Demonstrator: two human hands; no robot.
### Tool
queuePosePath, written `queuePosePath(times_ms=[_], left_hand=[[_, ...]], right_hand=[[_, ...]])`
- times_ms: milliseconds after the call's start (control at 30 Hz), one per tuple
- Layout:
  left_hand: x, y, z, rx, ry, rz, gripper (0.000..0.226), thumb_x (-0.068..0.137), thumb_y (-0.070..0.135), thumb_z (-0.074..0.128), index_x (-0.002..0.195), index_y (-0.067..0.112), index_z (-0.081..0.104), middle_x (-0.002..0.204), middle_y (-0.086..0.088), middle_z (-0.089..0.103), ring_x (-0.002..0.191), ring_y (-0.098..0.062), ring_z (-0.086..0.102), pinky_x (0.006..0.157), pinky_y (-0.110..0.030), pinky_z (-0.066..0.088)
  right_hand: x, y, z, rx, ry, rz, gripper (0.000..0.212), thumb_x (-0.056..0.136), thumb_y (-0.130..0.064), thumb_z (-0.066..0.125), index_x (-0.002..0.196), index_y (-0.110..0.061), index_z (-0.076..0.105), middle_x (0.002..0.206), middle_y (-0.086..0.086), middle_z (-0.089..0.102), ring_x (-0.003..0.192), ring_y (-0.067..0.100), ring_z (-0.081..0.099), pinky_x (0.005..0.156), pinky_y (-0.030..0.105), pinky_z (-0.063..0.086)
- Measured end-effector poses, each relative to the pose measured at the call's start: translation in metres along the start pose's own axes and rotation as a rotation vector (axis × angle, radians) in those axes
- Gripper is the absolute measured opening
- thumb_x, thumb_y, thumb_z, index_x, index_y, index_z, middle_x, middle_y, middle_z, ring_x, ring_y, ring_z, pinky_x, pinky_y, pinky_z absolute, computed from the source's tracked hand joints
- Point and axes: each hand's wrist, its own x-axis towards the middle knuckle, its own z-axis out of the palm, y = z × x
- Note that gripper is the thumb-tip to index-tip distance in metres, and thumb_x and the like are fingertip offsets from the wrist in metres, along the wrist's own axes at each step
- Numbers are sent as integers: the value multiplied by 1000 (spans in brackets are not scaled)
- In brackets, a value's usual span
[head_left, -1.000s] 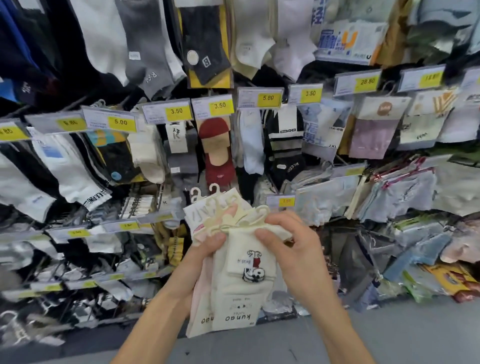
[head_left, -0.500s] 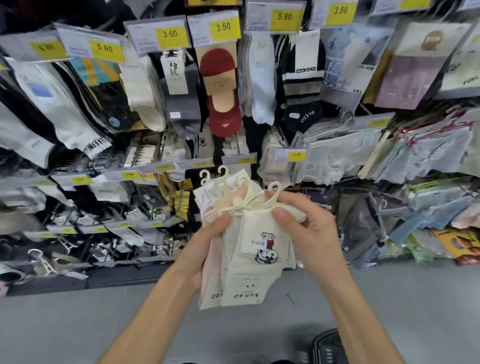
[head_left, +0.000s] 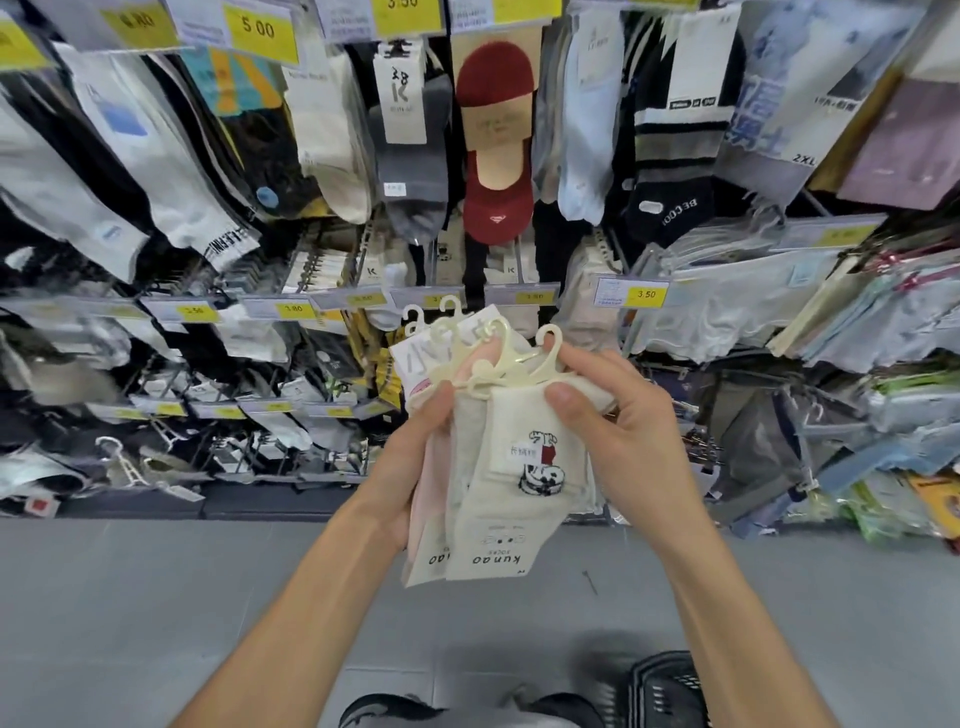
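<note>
I hold a fanned bundle of sock pairs (head_left: 498, 499) on cream plastic hooks (head_left: 498, 358) in front of a shop display. The front pair is cream with a small panda picture and a "kunao" label at its lower end; a pink pair and a grey-white pair lie behind it. My left hand (head_left: 410, 457) grips the bundle from the left, thumb on the front near the hooks. My right hand (head_left: 618, 431) grips the top right of the front pair, thumb pressed on its cuff, fingers behind.
A wall rack (head_left: 363, 301) of hanging socks with yellow price tags (head_left: 645, 294) fills the upper view; red liner socks (head_left: 496, 145) hang at centre. Bagged garments (head_left: 753, 306) crowd the right. Grey floor (head_left: 156, 597) lies below, with a dark basket (head_left: 670, 691) and a shoe (head_left: 384, 712) at the bottom.
The view has tilted downward, so the rack slides up and the floor, basket and shoe appear. Both hands keep their hold on the socks; the bundle stays in front of me.
</note>
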Motion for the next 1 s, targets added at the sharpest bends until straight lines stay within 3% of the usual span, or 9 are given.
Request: queuePosePath(times_ms=[133,267,367,467,567,633,800,1000], left_hand=[[0,9,-9,-32,-30,19,50,71,43,82,115,20,75,117,-13,72,106,-29,70,81,-42,58],[3,19,-23,-63,-40,56,60,64,38,89,117,18,73,117,-14,72,106,-29,70,82,-42,58],[5,29,-37,-104,-107,96,64,70,34,86,128,17,66,119,-14,71,108,-29,69,84,-43,58],[8,42,-57,-58,-159,127,62,77,38,78,135,25,60,128,-11,68,115,-28,66,86,-42,57],[18,57,-74,-28,-27,60,63,63,57,84,118,27,73,128,-10,67,116,-28,65,83,-40,58],[29,64,-87,-48,-6,13,61,66,62,78,115,25,74,126,-11,69,115,-29,66,82,-40,58],[57,72,-119,-113,38,-36,54,84,59,65,120,20,72,126,-14,68,115,-32,66,86,-43,56],[85,64,-161,-104,160,-66,66,71,44,83,128,15,66,132,-19,63,123,-37,59,103,-52,45]], right_hand=[[10,2,13,-3,-47,-67,39,96,-13,59,127,-35,59,105,14,54,95,3,53,84,19,46],[23,5,26,-133,-108,-68,43,97,-9,57,133,-34,53,95,5,48,94,8,49,85,22,43],[38,7,38,-242,-131,-49,46,97,-15,59,135,-38,50,99,2,45,98,11,47,92,23,41],[55,12,54,-344,-109,-73,39,94,-19,64,131,-30,61,109,-8,41,108,7,44,99,18,38],[67,21,76,-427,-29,-125,34,90,-22,69,124,-20,66,112,-10,47,110,6,50,91,22,43],[74,29,90,-438,43,-140,32,88,-21,72,119,-19,68,108,-10,50,106,2,51,86,25,45],[96,49,115,-587,44,-144,28,88,-26,70,111,-10,71,101,4,55,100,26,53,86,37,46],[119,88,127,-710,-72,-105,29,92,-28,64,113,-8,69,99,1,47,100,22,42,85,21,32]])
